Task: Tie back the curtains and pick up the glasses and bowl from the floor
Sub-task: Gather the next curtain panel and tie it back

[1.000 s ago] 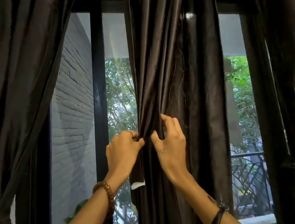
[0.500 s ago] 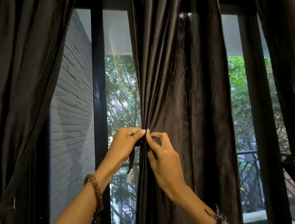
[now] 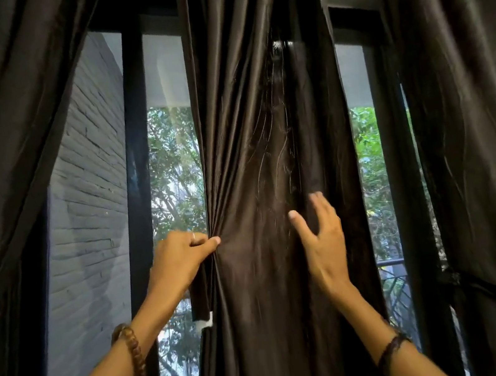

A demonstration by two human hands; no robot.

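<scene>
The left hand [image 3: 183, 257] is pinching a gathered fold at the left edge of the middle curtain [image 3: 267, 151], bunching the cloth at about waist height of the drape, probably to keep it collected for a tie. A dark strip [image 3: 199, 294], perhaps the tie-back, is hanging just below that grip. The right hand [image 3: 323, 241] is lying spread and blurred against the curtain's front, fingers open, holding nothing, likely reaching to sweep more cloth inward. The left curtain [image 3: 6, 162] and right curtain [image 3: 474, 117] are hanging already drawn aside, the right one cinched by a band [image 3: 494, 294]. Glasses and bowl are not showing; the floor is out of view.
</scene>
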